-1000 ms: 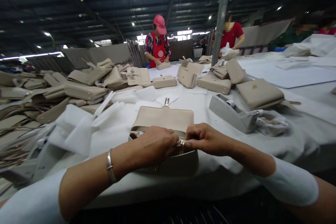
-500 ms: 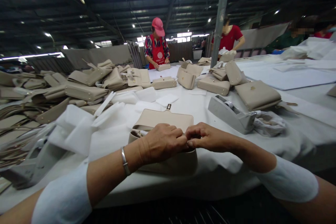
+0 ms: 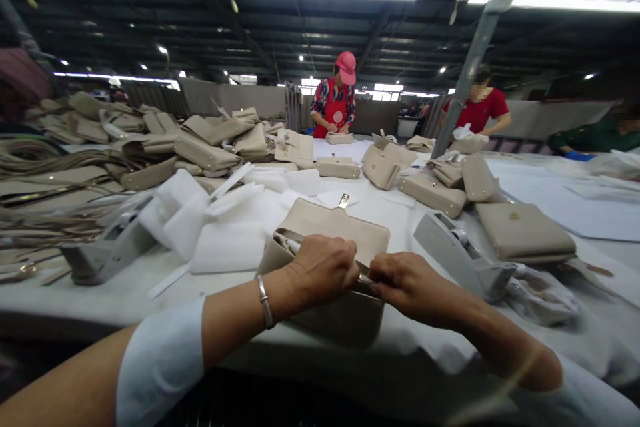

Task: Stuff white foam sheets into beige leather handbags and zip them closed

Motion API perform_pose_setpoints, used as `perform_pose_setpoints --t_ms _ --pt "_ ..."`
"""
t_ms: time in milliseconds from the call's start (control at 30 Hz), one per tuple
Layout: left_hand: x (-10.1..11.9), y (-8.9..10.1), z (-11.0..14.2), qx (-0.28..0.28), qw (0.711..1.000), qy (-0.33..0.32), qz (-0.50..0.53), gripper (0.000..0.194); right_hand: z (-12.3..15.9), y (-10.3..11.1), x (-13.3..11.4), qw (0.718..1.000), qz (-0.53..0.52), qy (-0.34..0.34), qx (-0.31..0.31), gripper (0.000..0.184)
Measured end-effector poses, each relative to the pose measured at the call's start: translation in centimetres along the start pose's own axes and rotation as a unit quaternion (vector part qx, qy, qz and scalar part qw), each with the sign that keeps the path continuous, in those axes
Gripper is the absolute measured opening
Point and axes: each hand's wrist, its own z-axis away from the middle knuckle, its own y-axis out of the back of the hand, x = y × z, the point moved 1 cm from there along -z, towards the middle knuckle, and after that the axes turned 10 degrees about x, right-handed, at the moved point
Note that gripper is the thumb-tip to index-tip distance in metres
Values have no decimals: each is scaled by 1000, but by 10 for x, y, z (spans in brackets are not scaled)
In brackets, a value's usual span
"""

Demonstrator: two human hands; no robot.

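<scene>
A beige handbag (image 3: pixel 327 310) lies at the near edge of the white-covered table (image 3: pixel 240 287), its flap (image 3: pixel 335 223) thrown open away from me, a gold clasp at the flap's tip. My left hand (image 3: pixel 320 270) is closed on the bag's upper front edge, a silver bangle on its wrist. My right hand (image 3: pixel 407 283) pinches the same edge beside it, fingertips nearly touching the left hand's. What they pinch is hidden by the fingers.
A grey tape dispenser (image 3: pixel 463 257) sits right of the bag, another (image 3: pixel 107 250) at left. White foam sheets (image 3: pixel 200 220) lie left. Beige bags (image 3: pixel 210 153) pile at back left, more bags (image 3: pixel 523 233) right. Two people (image 3: pixel 335 103) work at the far end.
The camera has swung left and tilted. Both hands stay pinched together on the bag's front edge; the gold fitting seen between my fingers a second ago is now covered.
</scene>
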Motion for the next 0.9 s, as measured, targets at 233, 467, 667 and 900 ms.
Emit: perform_pose_setpoints --t_ms 233,467,667,900 --pt "-26 15 16 -1 998 55 -35 18 8 2 -10 1000 3 13 -18 12" --pt "-62 26 31 -9 988 135 -77 19 11 3 -19 999 7 30 -23 14" --pt "-86 19 41 -33 981 188 -25 20 6 4 -29 997 45 51 -28 17" --pt "-109 20 62 25 992 126 17 17 7 -3 -46 993 51 102 -39 16"
